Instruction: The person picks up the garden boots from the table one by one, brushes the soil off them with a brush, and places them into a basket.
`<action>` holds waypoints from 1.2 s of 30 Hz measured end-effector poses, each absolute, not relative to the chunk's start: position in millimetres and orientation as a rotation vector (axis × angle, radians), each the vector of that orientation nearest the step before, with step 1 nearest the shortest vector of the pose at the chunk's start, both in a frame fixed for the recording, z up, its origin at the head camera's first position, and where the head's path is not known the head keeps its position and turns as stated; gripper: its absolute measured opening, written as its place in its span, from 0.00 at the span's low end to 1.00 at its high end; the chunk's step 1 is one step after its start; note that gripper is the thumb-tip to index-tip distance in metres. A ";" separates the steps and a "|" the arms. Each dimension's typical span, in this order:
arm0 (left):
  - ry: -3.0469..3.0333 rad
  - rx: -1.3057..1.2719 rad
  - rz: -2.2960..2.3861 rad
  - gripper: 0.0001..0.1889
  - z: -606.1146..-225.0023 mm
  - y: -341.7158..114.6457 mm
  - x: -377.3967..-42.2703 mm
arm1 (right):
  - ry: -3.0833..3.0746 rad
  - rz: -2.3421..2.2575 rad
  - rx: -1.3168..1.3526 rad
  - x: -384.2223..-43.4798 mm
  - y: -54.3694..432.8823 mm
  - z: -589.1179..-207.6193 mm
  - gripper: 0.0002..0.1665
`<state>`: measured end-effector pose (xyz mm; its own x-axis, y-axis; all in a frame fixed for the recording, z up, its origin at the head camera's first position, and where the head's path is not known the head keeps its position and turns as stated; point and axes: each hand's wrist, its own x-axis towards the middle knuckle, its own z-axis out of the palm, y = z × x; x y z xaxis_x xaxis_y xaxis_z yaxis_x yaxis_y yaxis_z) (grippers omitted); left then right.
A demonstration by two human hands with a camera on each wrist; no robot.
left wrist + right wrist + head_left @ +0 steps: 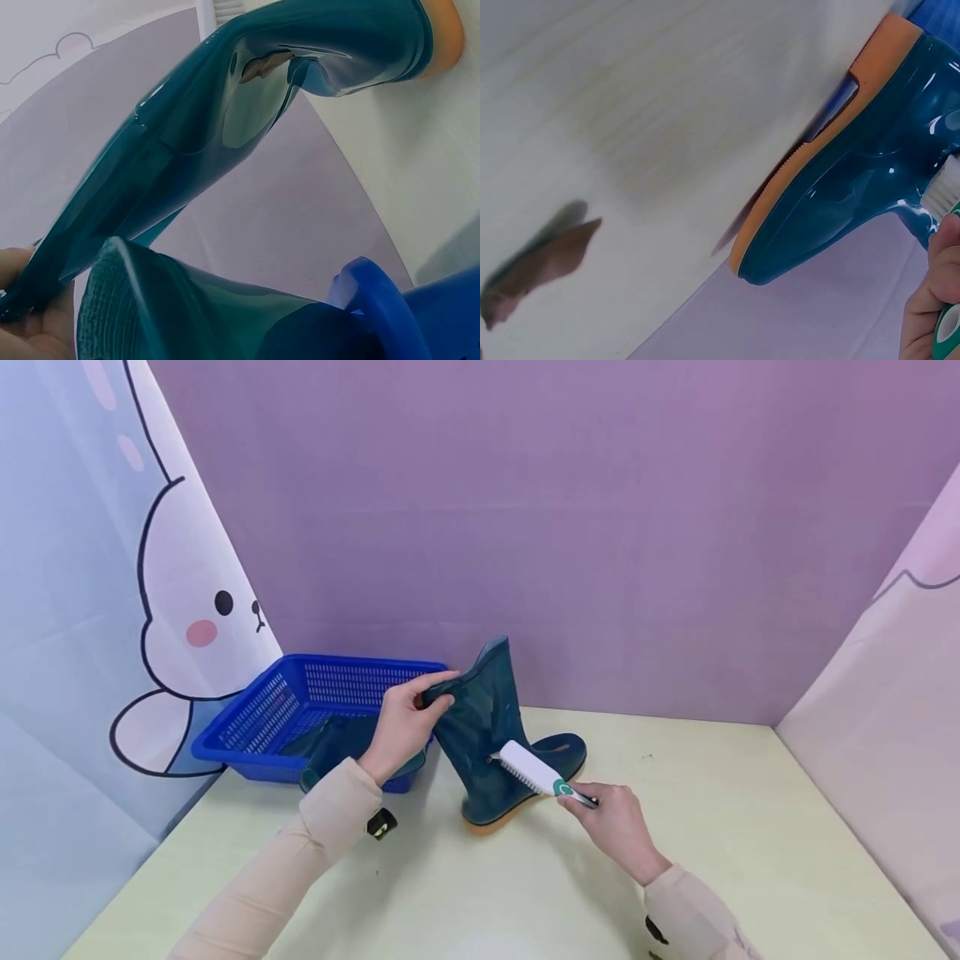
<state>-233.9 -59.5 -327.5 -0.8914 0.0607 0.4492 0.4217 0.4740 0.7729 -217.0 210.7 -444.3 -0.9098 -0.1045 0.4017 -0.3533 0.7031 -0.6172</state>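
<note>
At the top edge of a dark teal rubber boot [480, 718], the left hand [401, 722] pinches the rim, thumb on one side and fingers on the other, gap closed down to the thickness of the rubber. Right hand [617, 827]: fingers curled round the handle of a white-and-green brush [528, 766], closed on it.

Brush lies slantwise across the boot near the ankle bend, bristles turned toward the rubber and, in the right wrist view, meeting it there. Boot stands on the table [705, 810], shaft tilted toward the left hand, toe pointing right and away from the person; orange sole [483, 829] downward. Cannot tell whether the sole touches along its full length.

Left of the boot: blue slotted basket [247, 758]. Second teal boot [341, 743] lies in it, its open end projecting past the near rim; partly hidden by the left forearm.

Both forearms in beige sleeves [277, 868]. Behind the table, a plain purple backdrop [570, 527]; at left, a pale blue panel [60, 652] with a white cartoon animal [180, 635].
</note>
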 end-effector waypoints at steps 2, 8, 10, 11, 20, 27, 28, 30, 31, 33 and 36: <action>-2.368 -0.407 -1.385 0.18 -318.1 -56.0 -225.6 | -2.592 1.022 0.346 -216.1 212.2 -441.6 0.15; -2.378 -0.399 -1.396 0.17 -302.6 -49.9 -207.7 | -2.683 0.988 0.303 -209.3 218.9 -440.6 0.14; -2.371 -0.409 -1.406 0.17 -302.7 -49.7 -207.6 | -2.685 0.985 0.291 -207.1 221.5 -439.6 0.14; -2.369 -0.413 -1.411 0.17 -302.9 -49.7 -207.9 | -2.683 0.979 0.287 -206.4 223.0 -438.6 0.14; -2.368 -0.398 -1.432 0.17 -300.2 -53.5 -204.6 | -2.723 0.952 0.248 -199.7 238.1 -427.8 0.15; -2.361 -0.410 -1.423 0.18 -303.1 -55.9 -209.3 | -2.772 0.919 0.195 -199.9 254.0 -427.8 0.18; -2.360 -0.410 -1.425 0.18 -305.6 -57.1 -212.4 | -2.772 0.914 0.193 -199.9 255.4 -427.5 0.18; -2.353 -0.413 -1.434 0.18 -311.5 -59.4 -219.0 | -2.762 0.908 0.186 -199.9 257.5 -426.7 0.19; -2.350 -0.413 -1.439 0.18 -314.7 -60.7 -222.4 | -2.754 0.913 0.181 -199.7 258.0 -426.1 0.19; -2.343 -0.413 -1.448 0.18 -321.1 -62.9 -229.0 | -2.738 0.922 0.167 -199.9 257.9 -425.1 0.19; -2.333 -0.421 -1.443 0.18 -323.3 -63.1 -231.4 | -2.727 0.954 0.154 -199.8 255.9 -423.5 0.19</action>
